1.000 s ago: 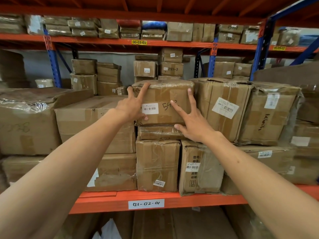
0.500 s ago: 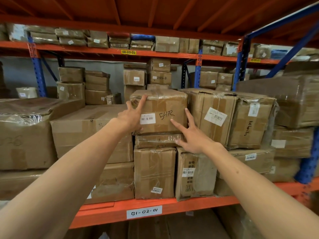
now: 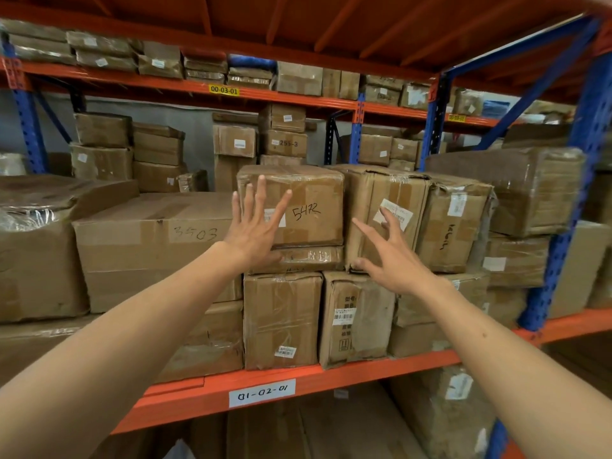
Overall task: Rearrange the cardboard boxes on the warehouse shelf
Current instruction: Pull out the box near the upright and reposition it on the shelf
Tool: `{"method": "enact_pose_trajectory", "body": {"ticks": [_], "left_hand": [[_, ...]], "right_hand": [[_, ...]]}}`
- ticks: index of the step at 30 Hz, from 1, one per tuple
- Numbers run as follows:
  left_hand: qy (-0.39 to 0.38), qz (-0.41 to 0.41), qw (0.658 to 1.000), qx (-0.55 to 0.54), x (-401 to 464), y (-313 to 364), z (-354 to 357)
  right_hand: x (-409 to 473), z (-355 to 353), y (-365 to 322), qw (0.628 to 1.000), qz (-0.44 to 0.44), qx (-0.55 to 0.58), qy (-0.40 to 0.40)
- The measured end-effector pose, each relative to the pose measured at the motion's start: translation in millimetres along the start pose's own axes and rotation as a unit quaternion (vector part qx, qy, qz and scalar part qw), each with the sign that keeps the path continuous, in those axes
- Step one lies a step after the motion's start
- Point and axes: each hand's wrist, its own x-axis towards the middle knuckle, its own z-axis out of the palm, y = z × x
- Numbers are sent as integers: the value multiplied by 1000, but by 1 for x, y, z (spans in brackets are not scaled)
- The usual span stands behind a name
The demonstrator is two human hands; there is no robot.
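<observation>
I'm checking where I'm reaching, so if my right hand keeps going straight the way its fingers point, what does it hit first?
Most likely the front of the tilted box just right of the box marked 5472; the right hand has its fingers spread toward its label. Depth is unclear.

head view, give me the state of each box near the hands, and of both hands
box marked 5472: taped shut, sitting on a flat box, left hand flat on its front
flat box: wrapped in tape, sandwiched in the stack
box marked 3503: closed, untouched
leaning box: tilted, top flaps creased
left hand: open, fingers spread
right hand: open, fingers spread, contact with the leaning box unclear
</observation>
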Motion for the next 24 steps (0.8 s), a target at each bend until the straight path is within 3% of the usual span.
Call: {"method": "enact_pose_trajectory", "body": {"ticks": [9, 16, 24], "left_hand": [[19, 62, 998, 13, 21, 34, -20], [-1, 103, 994, 31, 79, 96, -53], [-71, 55, 996, -22, 141, 162, -64]], "right_hand": [[-21, 0, 41, 991, 86, 104, 15], [-17, 6, 77, 948, 198, 248, 34], [-6, 21, 101, 928, 158, 336, 36]]}}
